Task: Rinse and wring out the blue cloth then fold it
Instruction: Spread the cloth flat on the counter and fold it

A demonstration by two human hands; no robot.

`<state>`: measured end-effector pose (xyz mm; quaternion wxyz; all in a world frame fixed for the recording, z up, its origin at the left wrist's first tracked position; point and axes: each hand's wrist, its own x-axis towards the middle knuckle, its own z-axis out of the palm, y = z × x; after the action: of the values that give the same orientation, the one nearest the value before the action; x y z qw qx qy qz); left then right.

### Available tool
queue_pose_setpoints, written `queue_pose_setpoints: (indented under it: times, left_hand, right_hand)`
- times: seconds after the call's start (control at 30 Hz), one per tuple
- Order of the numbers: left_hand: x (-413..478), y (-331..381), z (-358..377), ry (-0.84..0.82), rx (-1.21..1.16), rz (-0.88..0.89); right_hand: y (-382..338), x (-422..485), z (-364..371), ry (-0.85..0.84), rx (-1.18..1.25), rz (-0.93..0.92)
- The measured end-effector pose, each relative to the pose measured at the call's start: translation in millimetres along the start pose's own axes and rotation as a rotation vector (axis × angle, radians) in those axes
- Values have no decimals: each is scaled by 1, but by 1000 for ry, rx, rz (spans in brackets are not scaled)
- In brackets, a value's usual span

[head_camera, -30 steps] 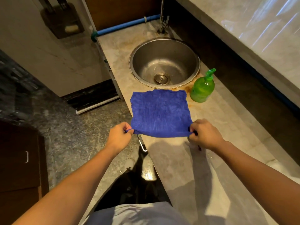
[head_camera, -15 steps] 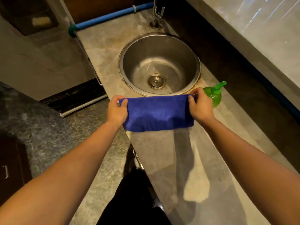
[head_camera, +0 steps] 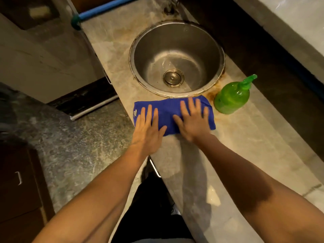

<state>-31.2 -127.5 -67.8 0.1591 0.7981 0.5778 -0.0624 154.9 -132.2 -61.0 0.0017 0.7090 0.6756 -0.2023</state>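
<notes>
The blue cloth (head_camera: 168, 109) lies folded in half as a long strip on the marble counter, just in front of the sink. My left hand (head_camera: 149, 127) rests flat on its left part with fingers spread. My right hand (head_camera: 192, 120) presses flat on its right part, also with fingers apart, slightly blurred. Neither hand grips the cloth. A small white tag shows at the cloth's left end.
The round steel sink (head_camera: 177, 30) sits just beyond the cloth, with the tap base (head_camera: 171, 7) behind it. A green pump bottle (head_camera: 231, 97) stands right of the cloth. The counter (head_camera: 236, 146) edge drops to the floor at the left.
The cloth was held up spread out, then folded in half between both hands. It now lies on the counter, and both hands have let go and lie flat on it.
</notes>
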Motion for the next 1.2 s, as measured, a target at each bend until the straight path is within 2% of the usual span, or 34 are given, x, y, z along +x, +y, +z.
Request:
queue_pose_setpoints:
  times: [0.1, 0.2, 0.37, 0.4, 0.53, 0.6, 0.7, 0.83, 0.93, 1.03, 1.13, 1.2]
  left_hand:
    - [-4, -24, 13, -19, 61, 70]
    - [-1, -27, 10, -34, 72, 80]
    - [5, -14, -8, -132, 48, 18]
    - [2, -11, -9, -124, 36, 15]
    - [-19, -14, 2, -124, 22, 4]
    - [-26, -16, 4, -145, 14, -11]
    - [-27, -13, 3, -139, 9, -16]
    - [-31, -2, 3, -169, -47, -57]
    - [-40, 8, 2, -189, -79, -92]
    - [-52, 24, 1, -182, -62, -115]
    - [-63, 46, -2, -11, 78, -108]
    - [-67, 57, -5, 115, 174, -76]
  right_hand:
    - [46, -18, 14, 71, -119, -57]
    - [55, -19, 12, 60, -156, -63]
    - [48, -9, -4, -89, -85, 8]
    - [48, -12, -9, -72, -31, 40]
    - [37, -42, -6, 275, 189, 275]
    - [33, -48, -5, 311, 189, 422]
    - [38, -40, -13, 322, 191, 550]
    - [55, -32, -23, 221, 521, 680]
    - [58, -33, -30, 136, 597, 672]
    - [63, -40, -42, 173, 858, 645]
    - [70, -54, -60, 277, 1064, 617]
    - [66, -61, -69, 340, 1072, 546]
